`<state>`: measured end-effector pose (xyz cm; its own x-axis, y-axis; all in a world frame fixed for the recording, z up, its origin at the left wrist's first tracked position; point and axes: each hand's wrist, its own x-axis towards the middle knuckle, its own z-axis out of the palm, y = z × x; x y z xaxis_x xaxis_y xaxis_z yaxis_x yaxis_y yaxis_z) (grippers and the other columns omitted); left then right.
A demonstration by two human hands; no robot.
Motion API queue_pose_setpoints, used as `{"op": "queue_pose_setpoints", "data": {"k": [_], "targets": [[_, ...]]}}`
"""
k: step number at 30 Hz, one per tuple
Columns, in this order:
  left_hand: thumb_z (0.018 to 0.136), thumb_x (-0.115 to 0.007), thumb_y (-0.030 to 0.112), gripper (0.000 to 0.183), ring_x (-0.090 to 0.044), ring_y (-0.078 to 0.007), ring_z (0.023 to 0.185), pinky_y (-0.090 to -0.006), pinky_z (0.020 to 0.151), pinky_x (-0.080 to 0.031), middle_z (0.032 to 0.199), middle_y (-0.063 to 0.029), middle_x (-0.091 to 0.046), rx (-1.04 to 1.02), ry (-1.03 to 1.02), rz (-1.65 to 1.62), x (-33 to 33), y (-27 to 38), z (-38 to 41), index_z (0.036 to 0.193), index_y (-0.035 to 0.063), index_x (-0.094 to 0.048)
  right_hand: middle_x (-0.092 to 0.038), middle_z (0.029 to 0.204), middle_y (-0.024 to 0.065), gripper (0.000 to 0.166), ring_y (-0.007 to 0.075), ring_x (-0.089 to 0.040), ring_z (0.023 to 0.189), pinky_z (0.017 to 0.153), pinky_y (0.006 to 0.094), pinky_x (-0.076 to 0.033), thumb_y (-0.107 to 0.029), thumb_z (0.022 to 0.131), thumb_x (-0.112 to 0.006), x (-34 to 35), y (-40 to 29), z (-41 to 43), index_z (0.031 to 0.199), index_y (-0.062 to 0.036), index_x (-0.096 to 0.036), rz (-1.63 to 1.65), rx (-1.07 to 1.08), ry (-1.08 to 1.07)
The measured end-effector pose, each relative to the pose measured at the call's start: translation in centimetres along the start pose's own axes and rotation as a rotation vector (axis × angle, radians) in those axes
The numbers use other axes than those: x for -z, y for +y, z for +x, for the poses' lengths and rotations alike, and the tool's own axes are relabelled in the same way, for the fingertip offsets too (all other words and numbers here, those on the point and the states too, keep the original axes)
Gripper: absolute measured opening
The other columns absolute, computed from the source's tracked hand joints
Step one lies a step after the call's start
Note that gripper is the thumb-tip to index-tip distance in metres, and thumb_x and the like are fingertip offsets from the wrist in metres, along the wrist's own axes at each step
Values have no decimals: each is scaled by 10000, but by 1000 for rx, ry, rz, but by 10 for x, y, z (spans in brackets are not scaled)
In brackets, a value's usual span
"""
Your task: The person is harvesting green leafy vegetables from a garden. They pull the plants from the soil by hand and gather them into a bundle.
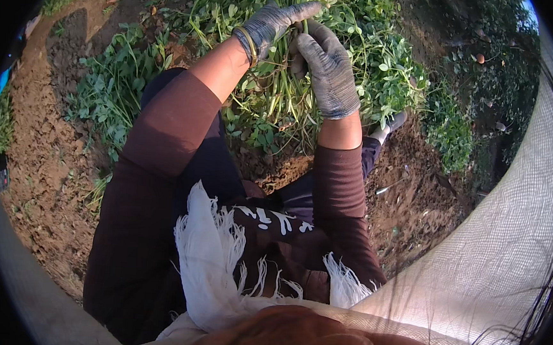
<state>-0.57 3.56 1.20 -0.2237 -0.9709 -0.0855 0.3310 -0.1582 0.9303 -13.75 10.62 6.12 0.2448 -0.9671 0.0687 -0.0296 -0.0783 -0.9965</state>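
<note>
Both my hands wear grey, soiled work gloves and meet at a bundle of leafy green plants (280, 88) at the top centre of the head view. My left hand (272, 25), with a yellow band at its wrist, lies across the upper stems, its thumb stretched to the right. Just right of it, my right hand (325, 63) has its fingers curled round the stems (305, 26). The stems fan downward between the hands, and leaves spread to both sides. The gloves hide part of where the stems are gripped.
Another heap of cut greens (114, 84) lies on the left, beside my knee. Brown, crumbly soil (43, 137) surrounds me. My shoe (396, 121) is at the right edge of the bundle. Low green plants (447, 131) grow farther right. A pale, fringed cloth (483, 235) hangs around the view.
</note>
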Motion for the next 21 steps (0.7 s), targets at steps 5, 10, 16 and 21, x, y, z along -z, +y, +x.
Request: {"op": "queue_pose_setpoints", "data": {"k": [5,10,16,21], "targets": [[778,-713,435,428,-606,-132,918,-286,854,-458,957,-31,-664,-64,34,-16,-2,-7,7,1040,99,-676,-627,936,112,315,192,-608,797,732,281,-499,-117,889,-587,23,21,-9,1165,29,-547,-602,435,96],[814,-698,370,325,-620,-99,777,-237,721,-501,836,-14,-654,-46,19,-81,15,-14,20,969,85,-681,-649,981,175,248,238,-637,868,784,318,-499,-105,871,-607,36,23,-20,1080,28,-614,-557,183,140],[842,-670,373,289,-619,-94,741,-223,670,-495,805,-14,-646,-64,-28,-25,3,-12,5,868,84,-669,-669,877,163,225,214,-643,776,721,307,-501,-136,873,-630,31,34,-13,1008,43,-646,-490,77,100],[857,-655,364,282,-576,-66,624,-207,567,-463,714,12,-607,-20,-174,-200,22,-14,16,800,89,-643,-673,944,97,253,125,-614,836,757,246,-496,-101,894,-610,26,22,-14,1094,52,-623,-448,51,2]]}}
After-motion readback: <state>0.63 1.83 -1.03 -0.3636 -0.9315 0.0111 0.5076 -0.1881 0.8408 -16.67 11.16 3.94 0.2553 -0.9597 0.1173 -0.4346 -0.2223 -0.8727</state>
